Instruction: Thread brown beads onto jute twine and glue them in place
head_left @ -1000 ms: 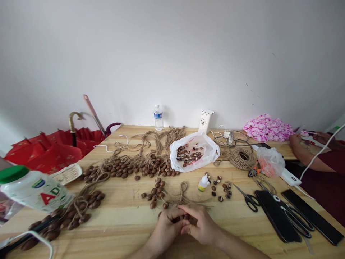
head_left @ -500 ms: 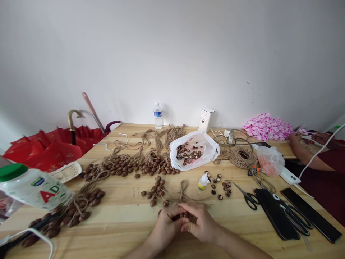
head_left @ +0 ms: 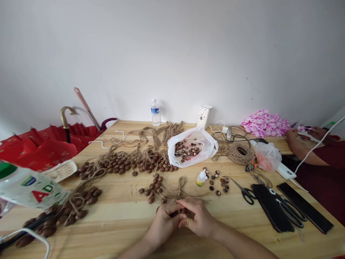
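My left hand and my right hand meet fingertip to fingertip near the table's front. Both are closed around a brown nut, with cord strands partly hidden under the fingers. Just beyond them lies a looped twine bundle. Loose-looking brown nuts on strings sit to its left. A small glue bottle stands at the right, beside several cracked shell pieces. Behind is a white plastic bag holding more shell pieces.
Strung nuts spread across the left, near a white jar. Scissors, a black phone and a twine coil lie right. A water bottle stands behind. Another person's arm rests at far right.
The whole view has shifted slightly, so the table's things appear a little further left and up. My hands keep nearly the same pinched pose.
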{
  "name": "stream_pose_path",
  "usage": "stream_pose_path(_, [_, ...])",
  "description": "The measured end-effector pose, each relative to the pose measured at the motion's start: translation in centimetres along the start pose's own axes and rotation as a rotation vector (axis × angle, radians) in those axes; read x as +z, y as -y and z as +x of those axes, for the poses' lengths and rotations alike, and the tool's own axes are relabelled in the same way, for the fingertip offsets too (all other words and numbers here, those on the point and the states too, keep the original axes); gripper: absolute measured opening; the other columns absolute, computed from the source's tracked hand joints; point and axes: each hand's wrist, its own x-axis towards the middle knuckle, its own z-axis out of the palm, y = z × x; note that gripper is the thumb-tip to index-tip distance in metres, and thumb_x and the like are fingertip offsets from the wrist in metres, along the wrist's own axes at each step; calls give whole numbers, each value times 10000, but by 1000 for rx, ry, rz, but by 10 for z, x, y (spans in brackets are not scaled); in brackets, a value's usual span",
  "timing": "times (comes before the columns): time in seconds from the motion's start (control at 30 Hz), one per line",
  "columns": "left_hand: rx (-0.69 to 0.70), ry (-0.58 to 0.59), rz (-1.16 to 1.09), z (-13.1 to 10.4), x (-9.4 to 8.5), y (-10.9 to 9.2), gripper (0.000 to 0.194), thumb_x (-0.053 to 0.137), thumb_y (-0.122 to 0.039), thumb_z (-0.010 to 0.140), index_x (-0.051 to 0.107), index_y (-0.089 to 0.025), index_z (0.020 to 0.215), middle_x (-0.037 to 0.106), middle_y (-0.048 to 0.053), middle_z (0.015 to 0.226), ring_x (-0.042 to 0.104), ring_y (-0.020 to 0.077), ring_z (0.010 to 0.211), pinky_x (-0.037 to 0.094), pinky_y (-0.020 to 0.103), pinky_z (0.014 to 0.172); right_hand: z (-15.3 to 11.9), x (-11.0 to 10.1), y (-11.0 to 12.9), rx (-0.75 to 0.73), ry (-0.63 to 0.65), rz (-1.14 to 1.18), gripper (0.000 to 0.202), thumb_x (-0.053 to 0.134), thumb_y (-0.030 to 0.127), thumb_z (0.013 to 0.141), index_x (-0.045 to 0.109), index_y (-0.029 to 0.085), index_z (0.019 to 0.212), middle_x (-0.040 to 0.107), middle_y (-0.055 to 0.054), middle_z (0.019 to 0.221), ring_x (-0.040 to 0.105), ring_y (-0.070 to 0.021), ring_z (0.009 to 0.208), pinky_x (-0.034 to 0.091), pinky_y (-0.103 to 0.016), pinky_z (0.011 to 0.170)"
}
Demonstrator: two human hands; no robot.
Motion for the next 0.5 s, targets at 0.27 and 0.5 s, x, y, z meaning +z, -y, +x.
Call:
stream_pose_path(0.27, [-21, -13, -24, 1, 1, 0, 191, 632, -300, 744, 690, -132, 674, 605, 31, 619, 496, 148, 617, 397, 237, 585, 1, -1, 2, 10, 13, -4, 519, 595, 552, 764, 599, 166, 1111, 639, -89, 874, 576, -211, 801, 456, -311, 721])
stream_pose_path(0.5, [-59, -2, -126, 1, 2, -2, 173, 647, -296, 724, 704, -134, 709, 612, 30, 638, 500, 152, 632, 402, 248, 600, 0, 0, 0, 26, 11, -6, 548, 596, 581, 744, 602, 164, 1099, 624, -75, 849, 562, -201, 781, 447, -297, 703])
